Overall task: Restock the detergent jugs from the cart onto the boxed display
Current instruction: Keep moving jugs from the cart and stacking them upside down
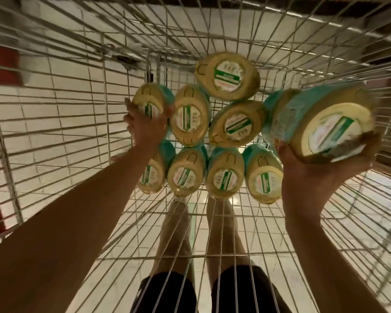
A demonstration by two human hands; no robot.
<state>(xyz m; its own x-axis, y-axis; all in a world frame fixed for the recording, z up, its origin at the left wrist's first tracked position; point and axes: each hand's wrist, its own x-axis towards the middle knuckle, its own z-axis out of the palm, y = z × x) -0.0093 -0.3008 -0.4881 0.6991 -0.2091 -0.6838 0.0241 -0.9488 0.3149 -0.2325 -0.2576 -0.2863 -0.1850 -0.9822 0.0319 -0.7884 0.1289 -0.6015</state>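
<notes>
I work both hands at once so each trip to the display carries two. My right hand (314, 175) cups the lifted jug (321, 123) from below, thumb and fingers curled round its capped end; it is tilted and up by the right wall of the cart (54, 109). My left hand (145, 125) reaches down onto the corner jug (149, 98), fingers wrapped over its top with the thumb on the far side, though I judge it not yet lifted. The remaining jugs (227, 75) stand upright, packed touching in the middle. The left half of the basket is open wire, so that is my easy exit; on the right the wire is close. The display is out of view.
</notes>
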